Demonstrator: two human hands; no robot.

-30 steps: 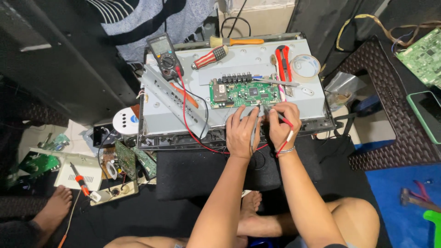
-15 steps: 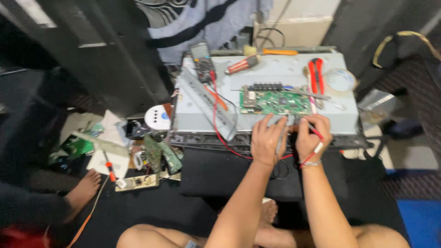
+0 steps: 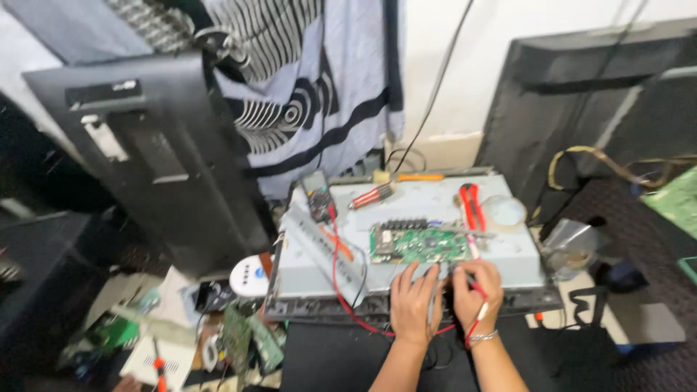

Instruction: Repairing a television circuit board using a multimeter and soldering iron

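Both arms reach forward, left hand (image 3: 415,299) spread flat beside the green circuit board (image 3: 417,245), right hand (image 3: 477,289) pinching a red probe (image 3: 479,301).

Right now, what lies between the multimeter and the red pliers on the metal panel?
In the head view, a red-handled screwdriver lies between the multimeter and the red pliers.

The camera view tilts upward: the patterned cloth (image 3: 319,80) and wall now fill the upper frame, and the person's legs drop from sight. Both hands edge up toward the green circuit board (image 3: 417,243), the left hand (image 3: 415,301) fingers now touching its lower edge.
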